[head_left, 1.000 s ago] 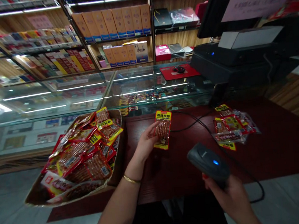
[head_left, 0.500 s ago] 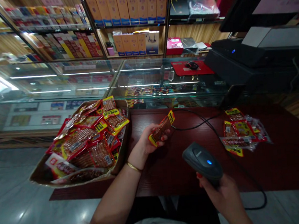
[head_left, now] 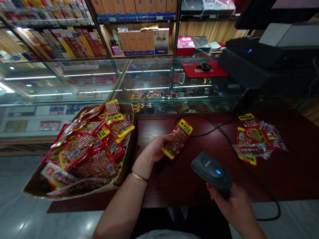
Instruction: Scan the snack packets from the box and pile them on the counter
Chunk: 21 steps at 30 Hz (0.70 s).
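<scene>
Snack packet (head_left: 177, 136), red and yellow, reddish-brown strips showing through its window: head view, taken as the clock's centre, twelve pointing away from the wearer. Packet lies slanted over the dark red worktop (head_left: 168, 192), yellow printed end toward one o'clock; whether it touches the wood, cannot tell. Left hand (head_left: 158, 148) at its eight o'clock side, grip clasping the packet's near end, some fingers beneath; gold bangle (head_left: 139, 176) at the wrist. Right hand (head_left: 236, 203) further out, between four and five o'clock, grip wrapped round the handle of a black scanner (head_left: 211, 171), blue light lit, nose toward ten or eleven, apart from the packet. Nine o'clock: carton (head_left: 128, 155) heaped with similar packets (head_left: 81, 149). Three o'clock: small pile of packets (head_left: 256, 137) on the wood, overlapping. Black cable (head_left: 232, 147) runs between. One o'clock: mouse (head_left: 203, 67) on a red mat (head_left: 190, 70), atop a glass display case (head_left: 150, 74).
</scene>
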Available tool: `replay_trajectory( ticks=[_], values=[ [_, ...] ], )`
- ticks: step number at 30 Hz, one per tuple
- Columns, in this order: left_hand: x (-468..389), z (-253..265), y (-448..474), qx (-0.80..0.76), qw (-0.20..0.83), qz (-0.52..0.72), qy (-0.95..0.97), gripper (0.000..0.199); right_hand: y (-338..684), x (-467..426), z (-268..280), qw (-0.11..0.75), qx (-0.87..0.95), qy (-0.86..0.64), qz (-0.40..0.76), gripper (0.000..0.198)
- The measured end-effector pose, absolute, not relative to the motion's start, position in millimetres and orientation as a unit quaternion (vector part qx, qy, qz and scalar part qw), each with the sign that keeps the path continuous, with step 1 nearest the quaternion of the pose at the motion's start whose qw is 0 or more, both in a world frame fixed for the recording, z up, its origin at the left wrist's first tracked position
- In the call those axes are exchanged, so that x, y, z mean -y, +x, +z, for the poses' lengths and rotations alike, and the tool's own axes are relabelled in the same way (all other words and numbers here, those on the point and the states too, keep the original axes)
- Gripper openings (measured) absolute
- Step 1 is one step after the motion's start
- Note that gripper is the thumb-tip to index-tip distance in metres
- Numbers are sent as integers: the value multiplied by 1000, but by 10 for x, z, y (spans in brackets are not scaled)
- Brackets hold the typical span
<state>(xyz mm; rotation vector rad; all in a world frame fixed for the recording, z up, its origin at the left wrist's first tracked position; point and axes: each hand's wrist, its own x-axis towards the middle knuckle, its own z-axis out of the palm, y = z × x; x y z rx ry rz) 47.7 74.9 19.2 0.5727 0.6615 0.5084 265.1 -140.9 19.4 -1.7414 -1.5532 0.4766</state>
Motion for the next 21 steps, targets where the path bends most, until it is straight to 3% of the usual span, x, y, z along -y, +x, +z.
replay_trajectory(
  ticks=[15,21],
  values=[
    [-878,163,443,-394,843,255,263,48,2678,1423,216,342,613,-684,197,41],
    [-803,295,432,-341,855,289,263,52,2672,1422,215,352,612,-682,193,33]
  ],
)
